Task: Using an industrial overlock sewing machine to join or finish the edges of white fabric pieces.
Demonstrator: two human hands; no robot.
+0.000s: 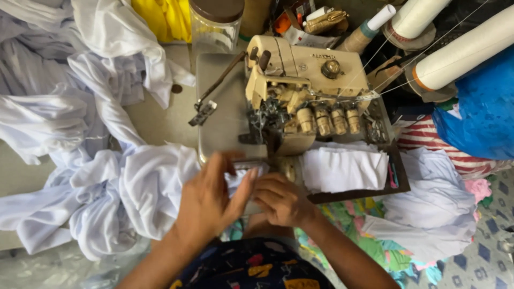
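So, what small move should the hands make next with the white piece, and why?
Probably slide the small white fabric piece forward toward the needle area of the overlock machine: both the left hand and right hand pinch it just short of the machine's front.

A small white fabric piece [243,179] lay flat just in front of the beige sewing machine [300,91], at its near edge. It was mostly covered, pinched between the fingers [243,184] of the left hand [206,200] and the right hand [278,200].
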